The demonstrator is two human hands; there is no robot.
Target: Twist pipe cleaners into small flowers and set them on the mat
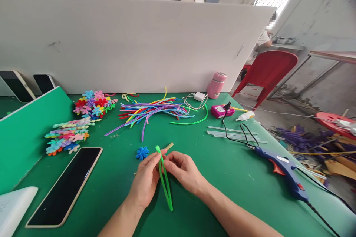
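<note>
Head view. Green fuzzy stem point(167, 189), doubled over, located between the hands, its folded end pointing to six o'clock. Left hand point(145, 183) pinches it near the top, thumb against fingers. Right hand point(182, 170) has its fingertips drawn together beside it; whether they grip it cannot be told. Blue flower point(142, 153) lies on the table at ten o'clock from the stem. Assessment: light, soft-piled, probably wire-cored, easily bent, unlikely to slip. Best held at the gathered top; squeezing may flatten the pile.
</note>
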